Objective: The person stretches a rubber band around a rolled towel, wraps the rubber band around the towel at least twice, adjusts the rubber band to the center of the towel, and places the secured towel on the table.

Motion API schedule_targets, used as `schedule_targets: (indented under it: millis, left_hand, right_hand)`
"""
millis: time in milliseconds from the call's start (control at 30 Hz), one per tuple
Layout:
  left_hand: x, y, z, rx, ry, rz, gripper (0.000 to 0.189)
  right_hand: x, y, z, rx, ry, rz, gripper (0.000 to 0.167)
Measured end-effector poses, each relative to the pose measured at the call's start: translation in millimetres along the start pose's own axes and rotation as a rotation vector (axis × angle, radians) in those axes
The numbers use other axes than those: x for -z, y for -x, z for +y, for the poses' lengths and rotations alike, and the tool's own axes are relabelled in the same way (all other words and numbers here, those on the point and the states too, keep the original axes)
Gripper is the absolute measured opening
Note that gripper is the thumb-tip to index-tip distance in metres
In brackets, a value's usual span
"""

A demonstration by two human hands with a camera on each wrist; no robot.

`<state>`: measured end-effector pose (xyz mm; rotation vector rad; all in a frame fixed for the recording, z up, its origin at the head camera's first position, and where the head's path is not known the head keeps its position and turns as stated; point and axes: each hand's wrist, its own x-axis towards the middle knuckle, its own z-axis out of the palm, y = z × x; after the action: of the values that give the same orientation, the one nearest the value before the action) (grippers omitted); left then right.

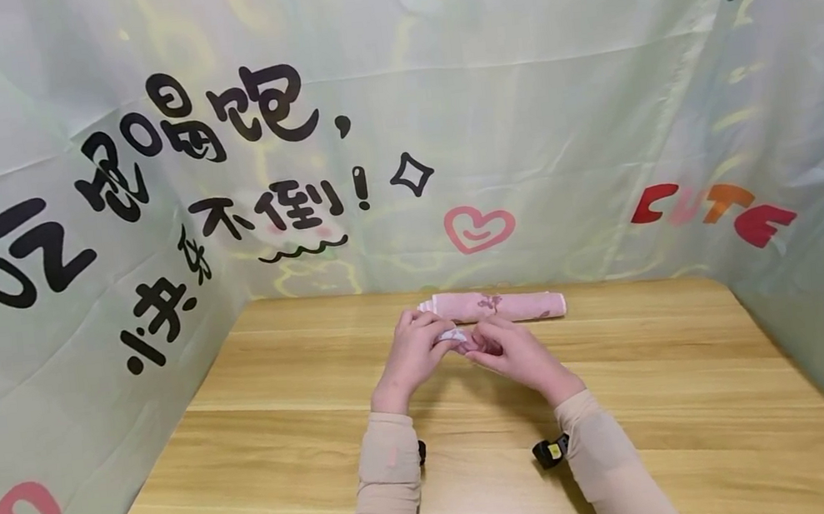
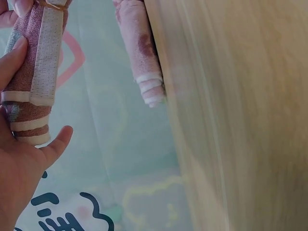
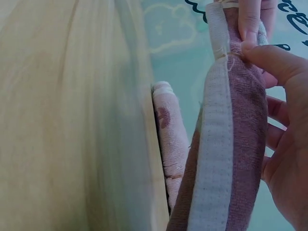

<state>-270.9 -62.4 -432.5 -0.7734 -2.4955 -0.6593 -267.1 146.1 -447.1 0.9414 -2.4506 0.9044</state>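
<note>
Both hands hold a rolled pink towel [image 1: 458, 337] with a white edge strip, raised above the table. At one end the left hand [image 1: 413, 353] grips the roll, its thumb and fingers on either side of the striped end in the left wrist view. A thin brown band [image 3: 225, 57] circles the roll near its middle. Right beside that band, the right hand [image 1: 522, 354] pinches the towel, its thumb close to the left fingertips. Another rolled pink towel [image 1: 522, 304] with a flower print lies behind the hands; a thin band also crosses it in the right wrist view.
The wooden table [image 1: 267, 456] spreads under the forearms. Printed cloth curtains [image 1: 534, 127] with lettering and hearts stand along its back and sides. Each wrist wears a strapped camera; the right one [image 1: 551, 452] shows black below the sleeve.
</note>
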Motion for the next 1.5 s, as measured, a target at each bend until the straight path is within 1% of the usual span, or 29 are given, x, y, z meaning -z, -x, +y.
schedule_targets:
  millis: [167, 300, 400, 533, 600, 700, 900, 1033, 1100, 1200, 1300, 1367, 1500]
  left_hand:
    - [0.1, 0.7, -2.3, -0.017, 0.0, 0.006, 0.019]
    - [1.4, 1.4, -3.5, -0.022, 0.013, 0.014, 0.02]
    - [3.7, 2.6, -6.0, -0.008, 0.042, 0.035, 0.022]
    - [8.0, 5.4, -10.9, 0.034, 0.083, 0.071, 0.023]
    - [9.8, 6.3, -12.5, 0.055, 0.099, 0.076, 0.022]
    - [12.0, 6.6, -13.2, 0.081, 0.118, 0.077, 0.023]
    - [13.3, 6.5, -14.2, 0.091, 0.115, 0.074, 0.024]
    - [13.4, 6.2, -13.4, 0.112, 0.099, 0.065, 0.025]
    - [13.5, 5.6, -11.6, 0.129, 0.088, 0.054, 0.027]
    - [13.5, 4.3, -8.3, 0.147, 0.066, 0.043, 0.028]
    - [13.9, 3.2, -5.0, 0.166, 0.059, 0.031, 0.029]
    - [14.3, 2.7, -3.3, 0.182, 0.048, 0.028, 0.029]
    - [13.9, 2.2, -2.2, 0.211, 0.024, 0.025, 0.03]
  right_hand:
    - [-0.4, 1.5, -0.2, -0.027, 0.026, -0.031, 0.03]
    - [0.6, 1.7, -1.9, -0.042, 0.021, -0.034, 0.032]
    - [0.5, 0.8, -0.7, -0.026, 0.02, -0.023, 0.032]
    - [0.2, 0.4, -0.1, -0.01, 0.006, -0.017, 0.022]
    - [0.3, 0.8, -0.8, -0.014, 0.0, -0.011, 0.018]
    - [0.5, 0.3, -2.0, -0.015, -0.012, 0.005, 0.021]
    - [-1.2, -1.9, -3.9, -0.019, -0.017, 0.052, 0.034]
    - [-4.7, -3.5, -4.5, -0.009, 0.028, 0.086, 0.041]
    - [-6.4, -4.4, -5.3, -0.014, 0.055, 0.086, 0.044]
    - [-8.5, -5.4, -6.4, -0.026, 0.145, 0.064, 0.053]
    - [-9.4, -5.9, -7.1, -0.045, 0.244, 0.039, 0.058]
    - [-9.4, -5.8, -6.8, -0.054, 0.29, 0.04, 0.058]
    - [-7.7, -5.8, -5.8, -0.086, 0.28, 0.063, 0.052]
